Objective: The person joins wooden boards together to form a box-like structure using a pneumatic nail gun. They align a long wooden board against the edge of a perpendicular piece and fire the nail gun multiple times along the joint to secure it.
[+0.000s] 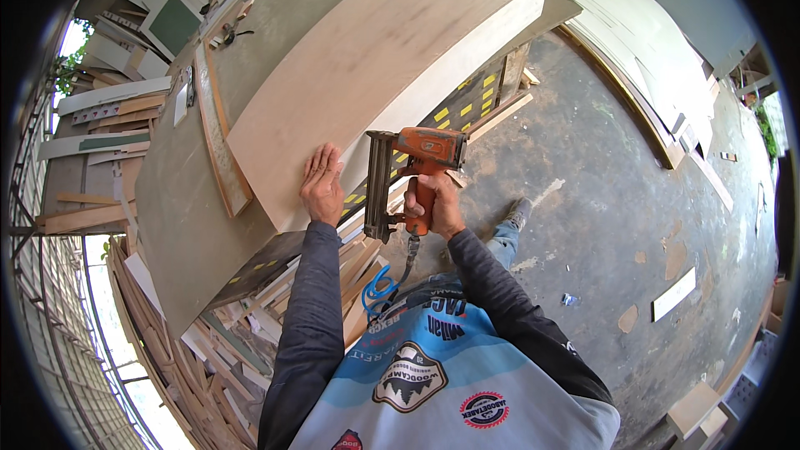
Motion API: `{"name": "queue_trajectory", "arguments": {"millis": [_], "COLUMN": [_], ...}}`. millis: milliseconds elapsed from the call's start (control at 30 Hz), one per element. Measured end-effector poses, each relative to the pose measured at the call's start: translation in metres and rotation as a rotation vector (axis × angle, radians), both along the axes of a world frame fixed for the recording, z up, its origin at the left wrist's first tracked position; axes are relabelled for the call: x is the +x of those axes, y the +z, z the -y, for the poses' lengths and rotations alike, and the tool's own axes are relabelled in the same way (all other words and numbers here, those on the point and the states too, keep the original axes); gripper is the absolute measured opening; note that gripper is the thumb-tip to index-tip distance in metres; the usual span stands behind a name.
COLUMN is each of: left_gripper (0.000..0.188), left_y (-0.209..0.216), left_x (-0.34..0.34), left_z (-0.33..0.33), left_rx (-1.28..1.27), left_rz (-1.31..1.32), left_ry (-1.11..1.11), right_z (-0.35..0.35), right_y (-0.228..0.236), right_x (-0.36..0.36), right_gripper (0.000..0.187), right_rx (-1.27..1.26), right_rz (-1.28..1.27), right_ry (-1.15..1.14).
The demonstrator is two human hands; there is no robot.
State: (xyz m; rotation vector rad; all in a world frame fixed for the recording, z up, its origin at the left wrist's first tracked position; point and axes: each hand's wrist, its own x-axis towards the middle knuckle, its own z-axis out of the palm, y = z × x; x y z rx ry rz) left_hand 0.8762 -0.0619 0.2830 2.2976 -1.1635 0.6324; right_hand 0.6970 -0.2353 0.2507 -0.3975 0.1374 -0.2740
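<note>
My right hand (440,204) is wrapped round the handle of an orange and dark grey nail gun (429,146). From the base of its handle a fitting leads to a coiled blue air hose (379,290). The gun's long magazine stands close to the edge of a pale wooden panel piece (358,58), a long box-like board with a light front edge. On that wood's near corner my left hand (323,185) lies flat, fingers stretched out. Whether the gun's nose touches the wood, I cannot tell.
Under the panel is a large workbench (179,242) with yellow-marked sides. A narrow wooden strip (218,133) and a pair of dark tools (229,33) lie on it. Scrap wood (158,350) is heaped at the left. White sheets (642,58) are stacked at the right; offcuts (673,293) lie on the concrete floor.
</note>
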Motion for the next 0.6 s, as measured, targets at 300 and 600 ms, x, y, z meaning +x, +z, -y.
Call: {"name": "queue_trajectory", "arguments": {"millis": [300,600], "left_gripper": [0.034,0.032], "left_y": [-0.001,0.002], "left_x": [0.002,0.001], "left_z": [-0.001,0.001], "left_rx": [-0.001,-0.007], "left_rz": [0.011,0.011], "left_ry": [-0.013,-0.017], "right_z": [-0.005,-0.012], "right_y": [0.001,0.001], "right_x": [0.002,0.001], "right_gripper": [0.034,0.04], "right_rx": [-0.003,-0.04], "right_rz": [0.027,-0.01], "right_ry": [-0.013,0.002]}}
